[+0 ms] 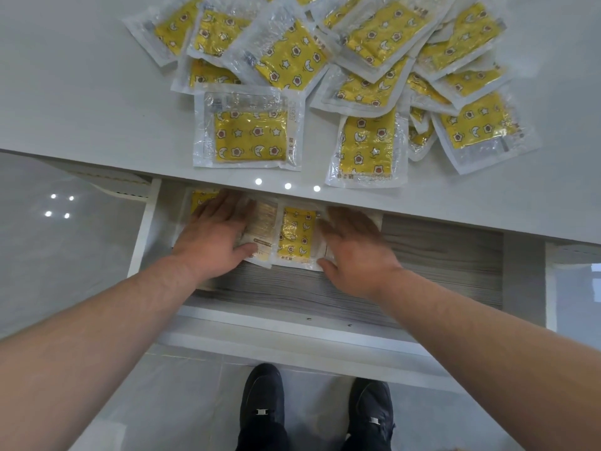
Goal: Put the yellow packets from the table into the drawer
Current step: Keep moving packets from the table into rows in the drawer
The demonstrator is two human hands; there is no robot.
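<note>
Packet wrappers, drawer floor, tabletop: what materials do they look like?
Packets: clear glossy plastic film, crinkled with glare; yellow printed insert inside, material unclear. Drawer floor: grey woodgrain, matte, probably laminate. Tabletop: smooth white, semi-gloss, mirrors light spots; likely laminate.

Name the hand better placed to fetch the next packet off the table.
Probably the right hand: the edge packet lies straight beyond it, and most of the pile sits on that side.

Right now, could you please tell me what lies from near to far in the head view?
Black shoes, drawer front, left hand and right hand on drawer packets, table edge, yellow packet pile.
</note>
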